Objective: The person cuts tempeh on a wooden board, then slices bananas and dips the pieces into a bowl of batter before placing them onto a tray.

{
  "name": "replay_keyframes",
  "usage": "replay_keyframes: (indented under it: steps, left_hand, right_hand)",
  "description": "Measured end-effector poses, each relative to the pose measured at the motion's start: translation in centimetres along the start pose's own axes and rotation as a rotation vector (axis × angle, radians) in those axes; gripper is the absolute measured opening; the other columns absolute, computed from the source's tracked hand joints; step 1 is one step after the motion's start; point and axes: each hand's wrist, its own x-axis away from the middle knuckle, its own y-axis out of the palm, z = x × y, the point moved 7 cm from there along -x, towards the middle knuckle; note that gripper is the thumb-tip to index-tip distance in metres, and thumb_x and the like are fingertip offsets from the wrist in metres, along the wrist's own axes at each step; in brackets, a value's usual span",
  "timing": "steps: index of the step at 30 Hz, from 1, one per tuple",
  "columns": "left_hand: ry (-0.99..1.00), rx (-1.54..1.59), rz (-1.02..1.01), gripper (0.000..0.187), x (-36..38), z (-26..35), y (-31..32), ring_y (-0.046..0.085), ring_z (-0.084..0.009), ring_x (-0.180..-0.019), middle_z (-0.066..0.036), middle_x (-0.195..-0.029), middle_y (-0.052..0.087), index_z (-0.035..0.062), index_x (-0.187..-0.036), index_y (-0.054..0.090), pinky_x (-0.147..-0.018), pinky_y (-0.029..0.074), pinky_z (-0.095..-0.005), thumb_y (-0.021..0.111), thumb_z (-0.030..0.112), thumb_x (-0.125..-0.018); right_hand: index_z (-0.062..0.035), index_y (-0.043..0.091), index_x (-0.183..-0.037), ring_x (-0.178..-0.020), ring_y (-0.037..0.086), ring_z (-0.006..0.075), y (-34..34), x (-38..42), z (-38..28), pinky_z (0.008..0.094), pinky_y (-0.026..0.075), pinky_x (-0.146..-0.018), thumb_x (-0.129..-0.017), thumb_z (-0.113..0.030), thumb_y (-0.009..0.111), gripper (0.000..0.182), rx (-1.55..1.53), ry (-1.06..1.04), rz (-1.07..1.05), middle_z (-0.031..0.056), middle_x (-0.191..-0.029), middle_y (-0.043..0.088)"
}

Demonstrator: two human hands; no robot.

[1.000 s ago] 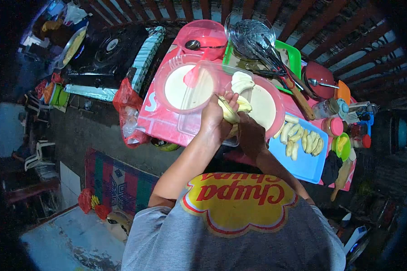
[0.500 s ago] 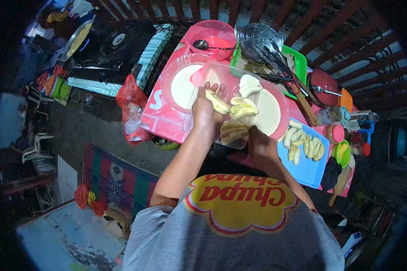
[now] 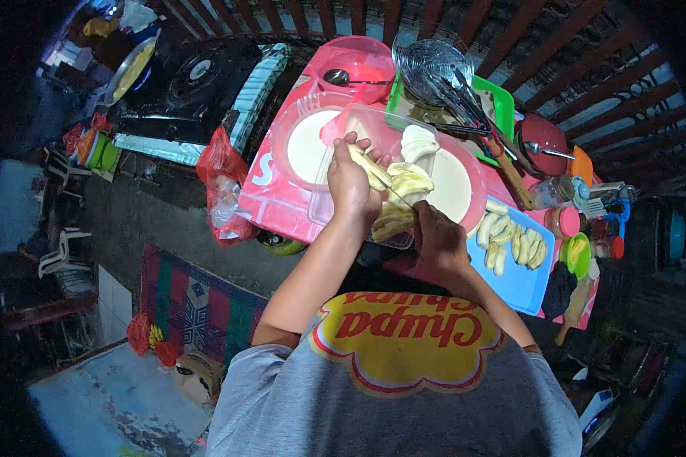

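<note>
My left hand (image 3: 351,179) is closed round a peeled banana (image 3: 371,169), held above a clear plastic container (image 3: 320,209). Close to the banana, my right hand (image 3: 438,232) grips a knife (image 3: 401,199); only its thin blade shows, and the handle is hidden in the fingers. Cut, fanned-out banana pieces (image 3: 410,181) lie in the container just under the blade, with a paler, batter-coated looking piece (image 3: 419,143) beyond them. Behind the container stand one basin of creamy white batter (image 3: 309,148) at left and another basin of batter (image 3: 451,183) at right.
To the right, a blue tray (image 3: 518,293) holds several peeled bananas (image 3: 530,247). A green tray (image 3: 503,107) carries tongs and a wire strainer (image 3: 434,68). Jars (image 3: 562,223) crowd the right edge. A black stove (image 3: 183,91) and a red plastic bag (image 3: 222,171) are at left.
My left hand has turned and tilted the banana closer to the knife. My right hand has shifted slightly up, bringing the blade against or near the banana.
</note>
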Motion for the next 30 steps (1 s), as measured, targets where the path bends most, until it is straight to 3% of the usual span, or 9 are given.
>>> replay_keyframes:
  steps: [3,5,6,8,15,18,24,26,30]
  left_hand:
    - [0.006,-0.035,0.029,0.032,0.5,0.3,0.2,0.046,-0.0160,-0.067,-0.007,-0.084,0.043,0.0044,-0.104,0.038,-0.063,0.045,-0.0324,0.030,0.031,-0.088]
    - [0.006,-0.035,0.016,0.032,0.2,-0.2,-0.1,0.046,-0.0159,-0.067,-0.007,-0.083,0.044,0.0043,-0.104,0.038,-0.063,0.045,-0.0323,0.031,0.031,-0.088]
    - [0.008,-0.035,0.002,0.032,0.3,-0.3,0.0,0.046,-0.0158,-0.066,-0.007,-0.082,0.044,0.0041,-0.104,0.039,-0.062,0.045,-0.0321,0.031,0.031,-0.088]
    - [0.015,-0.026,0.016,0.031,0.3,0.1,0.0,0.046,-0.0156,-0.066,-0.007,-0.082,0.044,0.0041,-0.103,0.039,-0.062,0.045,-0.0320,0.031,0.030,-0.088]
    - [-0.042,-0.028,0.005,0.029,0.5,-0.9,-0.2,0.046,-0.0151,-0.065,-0.007,-0.080,0.044,0.0039,-0.103,0.040,-0.064,0.045,-0.0308,0.033,0.028,-0.087]
    - [-0.064,0.006,0.009,0.029,0.1,-0.6,-0.5,0.046,-0.0150,-0.066,-0.006,-0.080,0.044,0.0043,-0.103,0.040,-0.065,0.045,-0.0304,0.032,0.027,-0.088]
    - [-0.151,0.032,0.065,0.026,0.5,-1.3,-0.5,0.046,-0.0150,-0.068,-0.006,-0.081,0.044,0.0056,-0.102,0.040,-0.068,0.044,-0.0297,0.030,0.026,-0.089]
    - [-0.169,0.050,0.040,0.025,0.3,-1.5,-0.7,0.046,-0.0153,-0.069,-0.006,-0.081,0.045,0.0058,-0.101,0.040,-0.069,0.044,-0.0297,0.030,0.026,-0.089]
    - [-0.180,0.056,0.050,0.025,0.1,-1.4,-0.6,0.046,-0.0159,-0.072,-0.005,-0.080,0.045,0.0064,-0.101,0.040,-0.072,0.043,-0.0298,0.029,0.025,-0.089]
  right_hand:
    - [-0.0041,0.042,-0.089,-0.078,0.051,0.0363,0.3,-0.4,0.1,0.0427,0.040,-0.063,-0.076,-0.007,0.045,0.014,0.029,0.039,-0.062,0.0173,-0.080,0.052]
    - [-0.0031,0.035,-0.096,-0.085,0.050,0.0334,1.5,-0.8,0.5,0.0411,0.041,-0.069,-0.051,-0.025,0.073,0.063,0.125,0.068,-0.263,0.0167,-0.088,0.050]
    - [-0.0031,0.035,-0.096,-0.085,0.050,0.0334,1.5,-0.8,0.3,0.0411,0.041,-0.069,-0.051,-0.025,0.073,0.063,0.126,0.070,-0.265,0.0167,-0.088,0.050]
    - [-0.0039,0.041,-0.088,-0.078,0.051,0.0374,0.7,-1.0,-0.2,0.0415,0.039,-0.067,-0.077,-0.010,0.043,0.013,0.056,0.081,-0.132,0.0198,-0.079,0.051]
    - [-0.0044,0.041,-0.088,-0.074,0.053,0.0373,0.3,-1.5,-1.2,0.0425,0.041,-0.061,-0.077,-0.010,0.042,0.013,0.064,-0.070,0.032,0.0199,-0.075,0.053]
    - [-0.0043,0.041,-0.088,-0.072,0.054,0.0363,1.5,-1.6,-0.4,0.0422,0.042,-0.058,-0.078,-0.012,0.041,0.012,0.135,0.072,-0.179,0.0197,-0.075,0.054]
    - [-0.0040,0.040,-0.086,-0.072,0.055,0.0344,0.8,-2.2,-1.2,0.0419,0.043,-0.059,-0.080,-0.013,0.040,0.010,0.074,-0.060,0.048,0.0190,-0.077,0.055]
    - [-0.0028,0.031,-0.101,-0.083,0.050,0.0337,2.4,-1.8,-0.1,0.0403,0.043,-0.065,-0.045,-0.016,0.075,0.072,0.140,-0.010,-0.283,0.0166,-0.087,0.049]
    - [-0.0033,0.031,-0.102,-0.083,0.050,0.0339,2.9,-1.9,-0.2,0.0405,0.043,-0.066,-0.044,-0.018,0.075,0.075,0.102,-0.113,-0.188,0.0164,-0.088,0.049]
